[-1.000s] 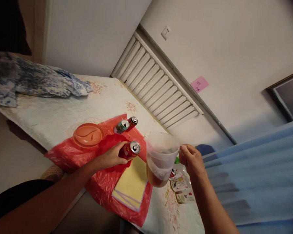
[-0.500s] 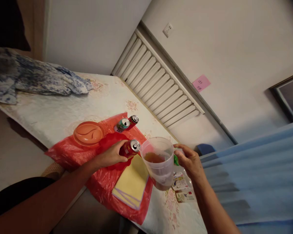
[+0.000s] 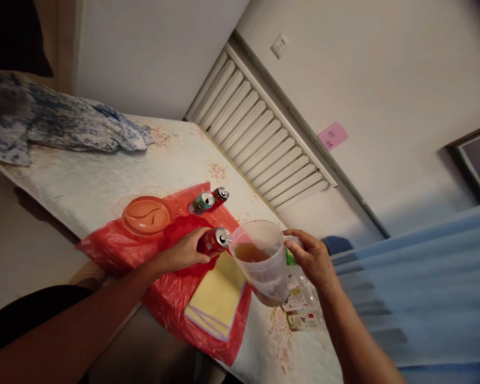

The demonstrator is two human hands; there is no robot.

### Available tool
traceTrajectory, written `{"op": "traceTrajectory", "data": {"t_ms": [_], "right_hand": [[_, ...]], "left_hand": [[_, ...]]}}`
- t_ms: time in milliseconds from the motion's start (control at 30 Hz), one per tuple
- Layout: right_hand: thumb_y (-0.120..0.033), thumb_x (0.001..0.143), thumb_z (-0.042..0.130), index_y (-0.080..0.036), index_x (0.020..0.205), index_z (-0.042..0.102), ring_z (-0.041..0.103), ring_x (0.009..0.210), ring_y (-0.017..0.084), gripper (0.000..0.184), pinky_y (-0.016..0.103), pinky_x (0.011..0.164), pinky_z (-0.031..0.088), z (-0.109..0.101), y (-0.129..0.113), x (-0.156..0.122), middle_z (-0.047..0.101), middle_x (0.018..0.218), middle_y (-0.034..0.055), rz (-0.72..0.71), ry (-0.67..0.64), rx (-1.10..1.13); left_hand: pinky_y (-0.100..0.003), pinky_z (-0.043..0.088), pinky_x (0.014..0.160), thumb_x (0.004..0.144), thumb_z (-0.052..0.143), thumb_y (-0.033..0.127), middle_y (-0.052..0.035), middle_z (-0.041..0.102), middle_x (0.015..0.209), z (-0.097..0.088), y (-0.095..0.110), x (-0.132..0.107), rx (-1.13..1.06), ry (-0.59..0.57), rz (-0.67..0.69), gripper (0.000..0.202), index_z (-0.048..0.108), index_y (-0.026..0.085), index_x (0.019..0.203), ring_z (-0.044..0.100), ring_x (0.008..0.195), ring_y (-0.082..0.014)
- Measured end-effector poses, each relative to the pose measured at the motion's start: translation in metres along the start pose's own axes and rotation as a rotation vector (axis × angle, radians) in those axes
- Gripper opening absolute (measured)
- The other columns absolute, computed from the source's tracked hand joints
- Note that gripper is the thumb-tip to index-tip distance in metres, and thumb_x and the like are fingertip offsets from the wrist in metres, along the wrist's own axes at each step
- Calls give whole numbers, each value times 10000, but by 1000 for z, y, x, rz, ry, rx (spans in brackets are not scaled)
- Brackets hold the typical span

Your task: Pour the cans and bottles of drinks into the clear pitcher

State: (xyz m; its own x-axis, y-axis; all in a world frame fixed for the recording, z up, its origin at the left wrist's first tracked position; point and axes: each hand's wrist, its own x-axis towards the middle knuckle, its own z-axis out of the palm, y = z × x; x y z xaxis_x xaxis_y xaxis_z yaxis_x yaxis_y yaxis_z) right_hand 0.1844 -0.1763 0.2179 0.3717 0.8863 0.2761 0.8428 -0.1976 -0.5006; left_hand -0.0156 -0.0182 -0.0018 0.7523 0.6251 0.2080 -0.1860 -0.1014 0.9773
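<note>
My left hand (image 3: 189, 248) wraps round a red drink can (image 3: 210, 242) whose opened top faces the pitcher's rim. By its handle, my right hand (image 3: 311, 257) grips a translucent plastic pitcher (image 3: 266, 277), tilted toward the can with brown liquid inside. The pitcher's spout is right beside the can's top. Under the can and my left hand lies a red plastic bag (image 3: 160, 298) with a folded yellow cloth (image 3: 214, 298) on it. Behind the can stand a green-and-white can (image 3: 201, 204) and a dark red can (image 3: 220, 198), both opened.
An orange divided dish (image 3: 147, 215) sits on the bag's left part. Clear bottles with labels (image 3: 300, 320) lie right of the pitcher, partly hidden. A blue-and-white cloth (image 3: 76, 125) lies on the flowered tablecloth (image 3: 180, 152). A radiator (image 3: 260, 128) and blue curtain (image 3: 432, 288) border the table.
The pitcher tips further toward the can, and the brown liquid has moved nearer its spout. My left hand keeps hold of the red can. The view has shifted slightly.
</note>
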Motion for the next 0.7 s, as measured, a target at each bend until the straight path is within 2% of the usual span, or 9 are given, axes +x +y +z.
{"op": "traceTrajectory", "data": {"t_ms": [333, 700], "right_hand": [[-469, 713, 711, -173, 869, 762, 331, 486, 100, 338, 236, 472, 276, 2, -10, 7, 420, 515, -52, -17, -4, -43], [-486, 709, 723, -183, 863, 758, 332, 492, 102, 342, 236, 469, 273, 2, -11, 11, 444, 530, -43, -29, -26, -39]], "left_hand": [[-367, 473, 958, 624, 678, 199, -92, 628, 1261, 0, -4, 0, -23, 9, -2, 632, 495, 211, 1228, 602, 1157, -276], [-351, 478, 945, 632, 686, 196, -89, 632, 1260, 1, 0, 0, -31, 13, -22, 621, 499, 209, 1224, 607, 1157, -274]]}}
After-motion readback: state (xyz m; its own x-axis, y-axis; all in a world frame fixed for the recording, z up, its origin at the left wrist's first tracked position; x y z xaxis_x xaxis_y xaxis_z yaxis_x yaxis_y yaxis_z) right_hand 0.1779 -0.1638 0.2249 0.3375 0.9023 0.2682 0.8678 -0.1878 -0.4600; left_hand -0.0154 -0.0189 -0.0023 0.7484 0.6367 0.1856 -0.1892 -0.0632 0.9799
